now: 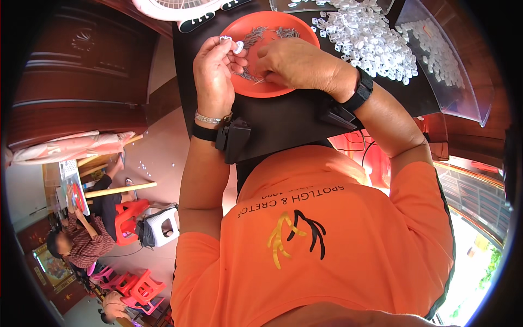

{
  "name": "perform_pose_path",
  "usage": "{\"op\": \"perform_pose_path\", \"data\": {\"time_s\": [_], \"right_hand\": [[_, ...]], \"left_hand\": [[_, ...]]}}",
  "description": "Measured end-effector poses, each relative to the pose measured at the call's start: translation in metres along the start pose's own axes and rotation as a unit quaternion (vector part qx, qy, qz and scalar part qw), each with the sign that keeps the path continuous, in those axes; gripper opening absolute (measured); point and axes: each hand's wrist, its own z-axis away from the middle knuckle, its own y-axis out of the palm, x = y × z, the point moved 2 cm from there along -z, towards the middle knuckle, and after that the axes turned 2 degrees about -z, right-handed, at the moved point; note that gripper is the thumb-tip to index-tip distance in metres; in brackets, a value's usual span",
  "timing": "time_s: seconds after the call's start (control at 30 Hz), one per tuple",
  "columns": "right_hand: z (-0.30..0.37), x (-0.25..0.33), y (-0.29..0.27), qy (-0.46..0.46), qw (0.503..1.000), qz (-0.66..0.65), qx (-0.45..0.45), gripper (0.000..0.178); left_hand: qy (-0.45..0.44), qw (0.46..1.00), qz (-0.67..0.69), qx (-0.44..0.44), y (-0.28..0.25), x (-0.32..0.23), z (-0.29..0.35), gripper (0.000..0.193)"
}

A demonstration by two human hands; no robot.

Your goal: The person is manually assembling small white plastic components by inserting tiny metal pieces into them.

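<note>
My left hand (214, 68) is closed over the left side of a round orange-red tray (301, 24). Between its thumb and fingers it pinches a small white plastic clip (238, 47), and another white bit shows at the fingertips. My right hand (298, 62) reaches down into the tray from the right, fingers bent and pressed together. What they grip, if anything, is hidden by the hand. Thin grey nails (255, 37) lie in loose bunches around the tray, some right beside my right fingertips.
A large heap of white plastic clips (370, 41) spreads over the black table (272, 122) to the right. Beside it a clear plastic bin (474, 90) holds more. A white appliance with a grille (182, 6) stands at the far left. People sit near stools (128, 220) at left.
</note>
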Motion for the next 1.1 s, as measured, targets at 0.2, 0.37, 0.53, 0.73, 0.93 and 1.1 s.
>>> {"op": "perform_pose_path", "data": {"time_s": [0.2, 0.37, 0.53, 0.73, 0.93, 1.1], "right_hand": [[0.0, -0.001, 0.003, 0.043, 0.998, -0.04, 0.003, 0.013], [0.0, -0.019, -0.004, 0.07, 0.994, -0.055, -0.066, 0.012], [-0.002, -0.024, -0.017, 0.084, 0.981, -0.105, -0.143, 0.016], [-0.001, -0.018, -0.027, 0.088, 0.97, -0.093, -0.206, 0.014], [-0.002, -0.016, -0.023, 0.075, 0.973, -0.08, -0.204, 0.014], [-0.001, -0.014, -0.023, 0.065, 0.976, -0.077, -0.194, 0.014]], "left_hand": [[-0.023, 1.0, 0.012, 0.002, -0.001, 0.001, 0.001, 0.015], [-0.02, 1.0, -0.003, 0.014, 0.003, -0.001, 0.002, 0.015], [-0.018, 0.999, -0.023, 0.017, 0.001, -0.002, 0.004, 0.016], [-0.015, 0.999, -0.028, 0.005, 0.002, -0.003, 0.005, 0.016], [-0.009, 1.0, -0.01, -0.003, 0.009, -0.001, 0.006, 0.013], [-0.024, 0.999, -0.034, 0.004, 0.008, 0.001, 0.005, 0.014]]}}
